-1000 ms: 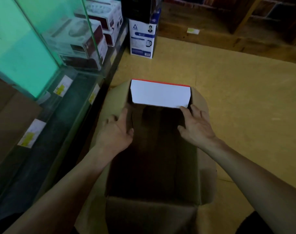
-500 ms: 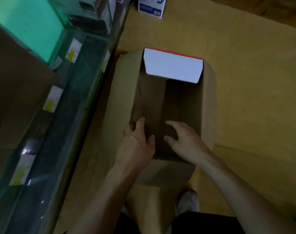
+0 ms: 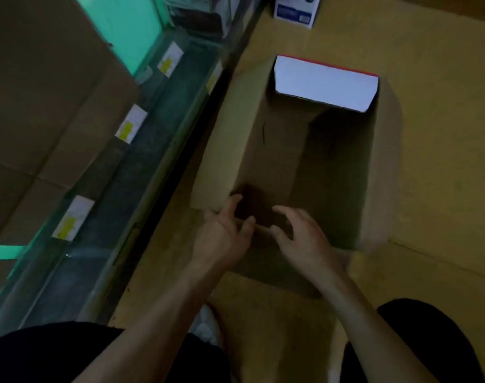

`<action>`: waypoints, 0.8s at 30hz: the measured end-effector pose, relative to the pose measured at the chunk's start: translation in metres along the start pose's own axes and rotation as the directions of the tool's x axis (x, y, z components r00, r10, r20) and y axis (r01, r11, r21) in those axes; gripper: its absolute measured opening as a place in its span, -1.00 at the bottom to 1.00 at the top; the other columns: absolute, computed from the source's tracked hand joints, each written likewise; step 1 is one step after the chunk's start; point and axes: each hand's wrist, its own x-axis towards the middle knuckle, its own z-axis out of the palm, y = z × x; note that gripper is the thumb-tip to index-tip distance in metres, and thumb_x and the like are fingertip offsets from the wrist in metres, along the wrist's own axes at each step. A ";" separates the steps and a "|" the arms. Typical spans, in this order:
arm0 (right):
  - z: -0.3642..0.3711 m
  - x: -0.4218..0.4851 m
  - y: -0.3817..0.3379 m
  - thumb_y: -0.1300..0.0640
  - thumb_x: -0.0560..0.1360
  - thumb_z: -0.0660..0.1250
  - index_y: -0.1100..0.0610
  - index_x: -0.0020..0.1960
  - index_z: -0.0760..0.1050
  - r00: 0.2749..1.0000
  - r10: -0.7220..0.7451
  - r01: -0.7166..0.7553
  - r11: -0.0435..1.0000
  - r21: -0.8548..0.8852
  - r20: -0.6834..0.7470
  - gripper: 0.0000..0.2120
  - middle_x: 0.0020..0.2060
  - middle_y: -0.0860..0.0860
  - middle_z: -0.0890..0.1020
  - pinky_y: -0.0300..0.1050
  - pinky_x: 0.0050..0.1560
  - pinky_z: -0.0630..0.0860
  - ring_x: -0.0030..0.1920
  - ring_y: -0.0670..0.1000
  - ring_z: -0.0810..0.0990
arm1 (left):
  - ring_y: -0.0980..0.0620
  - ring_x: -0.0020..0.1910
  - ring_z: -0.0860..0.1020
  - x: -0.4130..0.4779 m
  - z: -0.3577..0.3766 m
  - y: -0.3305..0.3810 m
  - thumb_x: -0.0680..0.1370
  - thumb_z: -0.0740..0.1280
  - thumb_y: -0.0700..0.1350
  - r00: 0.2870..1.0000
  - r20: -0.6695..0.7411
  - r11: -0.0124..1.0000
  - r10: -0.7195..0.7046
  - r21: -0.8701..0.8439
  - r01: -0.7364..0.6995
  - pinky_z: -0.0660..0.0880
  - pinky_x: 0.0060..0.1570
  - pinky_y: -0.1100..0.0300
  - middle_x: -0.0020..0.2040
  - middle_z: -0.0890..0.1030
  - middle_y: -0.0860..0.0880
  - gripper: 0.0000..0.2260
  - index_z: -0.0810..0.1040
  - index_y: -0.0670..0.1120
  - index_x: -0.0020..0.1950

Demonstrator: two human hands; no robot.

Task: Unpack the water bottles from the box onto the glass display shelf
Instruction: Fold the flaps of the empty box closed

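Observation:
A brown cardboard box (image 3: 385, 172) stands open on the tan floor, its inside dark. At its far end sits a white packet with a red edge (image 3: 324, 84). No bottle shows inside the box. My left hand (image 3: 224, 233) hovers at the near left corner of the opening with its fingers loosely curled. Beside it, my right hand (image 3: 305, 236) is over the near edge, fingers spread and bent, with nothing in them. The glass display shelf (image 3: 141, 172) runs along the left, with yellow price tags on its edge.
Large brown cartons (image 3: 42, 111) fill the shelf at the left. Boxed appliances (image 3: 197, 15) stand on the shelf at the top. A white and blue product box (image 3: 294, 9) stands on the floor beyond the cardboard box. My knees and a white shoe (image 3: 208, 324) are at the bottom.
Both hands have drawn back from the white packet at the far end to the near edge of the box. The view has tilted down over the box.

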 end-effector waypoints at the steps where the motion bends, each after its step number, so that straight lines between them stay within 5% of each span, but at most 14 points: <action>1: 0.000 0.001 0.003 -0.06 0.66 0.28 -0.14 0.53 0.33 1.000 -0.032 0.032 0.999 -0.021 0.002 -0.55 0.48 -0.11 0.36 -0.09 0.37 0.46 0.45 -0.08 0.38 | 0.08 0.06 0.56 0.002 0.006 -0.001 0.67 0.18 0.17 1.000 0.026 1.000 -0.003 -0.021 0.003 0.51 -0.17 0.22 0.36 0.48 -0.01 -0.50 0.10 0.25 0.58; 8: -0.003 -0.009 0.017 -0.03 0.66 0.29 -0.09 0.56 0.32 0.959 -0.268 0.276 0.957 -0.087 0.093 -0.52 0.48 -0.10 0.35 -0.07 0.44 0.40 0.47 -0.04 0.34 | 0.14 0.09 0.44 -0.013 0.018 0.005 0.68 0.22 0.08 0.999 -0.020 0.986 -0.050 -0.160 0.046 0.35 -0.21 0.27 0.38 0.49 0.06 -0.50 0.16 0.21 0.59; 14: -0.015 -0.030 0.019 -0.22 0.64 0.23 -0.13 0.64 0.15 0.906 -0.354 0.402 0.892 -0.209 0.231 -0.38 0.55 -0.14 0.26 -0.15 0.43 0.23 0.49 -0.06 0.24 | 0.03 0.09 0.51 -0.028 -0.008 0.013 0.64 0.32 0.05 0.987 -0.074 0.953 -0.141 -0.279 0.115 0.50 0.12 0.14 0.28 0.53 -0.04 -0.65 0.47 0.07 0.43; 21: -0.047 -0.044 -0.007 -0.45 0.55 0.11 -0.12 0.61 0.23 0.879 -0.334 0.425 0.872 -0.243 0.340 -0.27 0.56 -0.10 0.33 -0.02 0.43 0.37 0.50 -0.03 0.33 | 0.05 0.07 0.50 -0.036 -0.024 0.024 0.66 0.29 0.01 0.987 -0.142 0.934 -0.073 -0.357 0.018 0.44 -0.03 0.19 0.18 0.54 -0.02 -0.68 0.51 -0.04 0.40; 24: -0.063 -0.049 -0.018 -0.41 0.58 0.12 -0.13 0.57 0.30 0.870 -0.333 0.444 0.850 -0.285 0.363 -0.35 0.48 -0.09 0.44 -0.08 0.28 0.43 0.41 -0.04 0.44 | 0.14 -0.09 0.50 -0.041 -0.026 0.031 0.66 0.29 -0.01 0.979 -0.199 0.930 -0.044 -0.366 -0.033 0.36 -0.27 0.30 0.10 0.57 0.00 -0.76 0.57 -0.04 0.28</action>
